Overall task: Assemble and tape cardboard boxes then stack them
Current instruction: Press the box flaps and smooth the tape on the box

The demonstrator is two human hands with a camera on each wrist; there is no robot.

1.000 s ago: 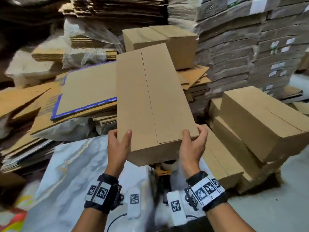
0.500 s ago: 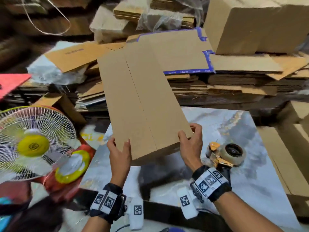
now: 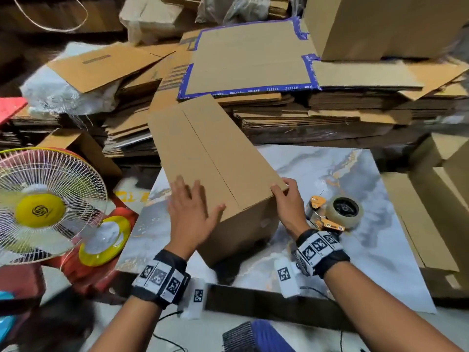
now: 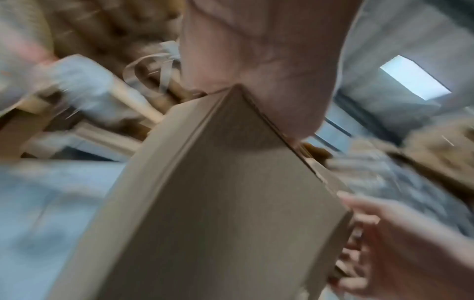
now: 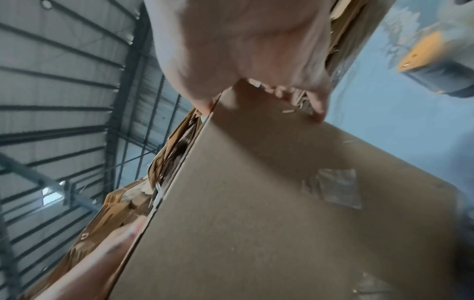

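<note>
— What are the hands doing?

— The left hand point(image 3: 190, 212) lies flat on the top of the cardboard box point(image 3: 215, 158), fingers straight and spread, near the box's close left corner. The right hand point(image 3: 288, 201) grips the close right corner, thumb on top and fingers curled down the side.

— And the box itself?

— It rests on the marbled tabletop point(image 3: 355, 179), long and closed on top, the two flaps meeting along a seam that runs away from the person. From the right wrist you can see a patch of clear tape point(image 5: 333, 188) on the box's near end face.

— Anything close to it?

— A tape dispenser point(image 3: 335, 212) with an orange frame sits on the tabletop just right of the box, beside the right wrist. Beyond the box, flattened cardboard point(image 3: 317, 115) is stacked in heaps, one sheet edged in blue point(image 3: 248, 62) lying on top. Left of the box stands a fan point(image 3: 40, 207) with a yellow hub. Right of the box, off the tabletop's edge, are more made-up boxes point(image 3: 441, 189).
</note>
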